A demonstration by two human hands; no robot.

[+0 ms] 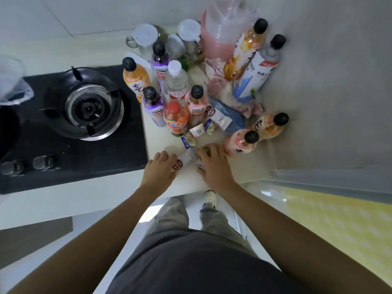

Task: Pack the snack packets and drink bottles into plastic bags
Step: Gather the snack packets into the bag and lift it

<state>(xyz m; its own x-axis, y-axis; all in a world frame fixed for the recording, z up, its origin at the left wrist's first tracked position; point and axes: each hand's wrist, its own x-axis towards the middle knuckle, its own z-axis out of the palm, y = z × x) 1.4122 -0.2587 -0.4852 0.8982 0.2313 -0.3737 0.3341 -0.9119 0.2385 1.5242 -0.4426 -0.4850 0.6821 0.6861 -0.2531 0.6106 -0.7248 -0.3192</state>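
At the near edge of the white stone surface [244,164], a slim white stick-shaped snack packet with a red-brown label [182,161] is held by the left hand [159,169], whose grip is closed around the packet's near end, presumably so that it can be lifted clear. The right hand [213,164] is laid flat with fingers spread, its grip open, over small green-and-white snack packets [202,150] (mostly hidden beneath it), apparently to gather them together. The capped plastic drink bottles [176,117] are left standing just beyond both hands, and crumpled pink and blue plastic bags [228,98] lie behind them against the wall, so nothing is judged to be packed yet.
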